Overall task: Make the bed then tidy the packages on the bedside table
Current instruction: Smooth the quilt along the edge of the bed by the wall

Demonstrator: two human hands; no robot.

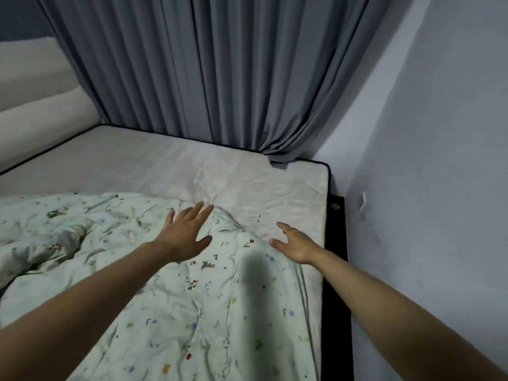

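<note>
A pale green quilt [170, 312] with a small flower print lies rumpled over the near part of a white quilted mattress [165, 163]. My left hand [184, 232] is stretched out flat over the quilt's far corner, fingers spread, holding nothing. Over the quilt's right edge, where it meets the bare mattress, my right hand [295, 243] reaches forward with its fingers apart and empty. The far half of the mattress is bare. No bedside table or packages are in view.
Grey curtains [220, 72] hang behind the bed, their hem resting on the mattress's far right corner. A pale wall [439, 160] runs close along the right side, past a dark bed frame strip [336, 243]. A padded cream headboard [35, 100] stands at the left.
</note>
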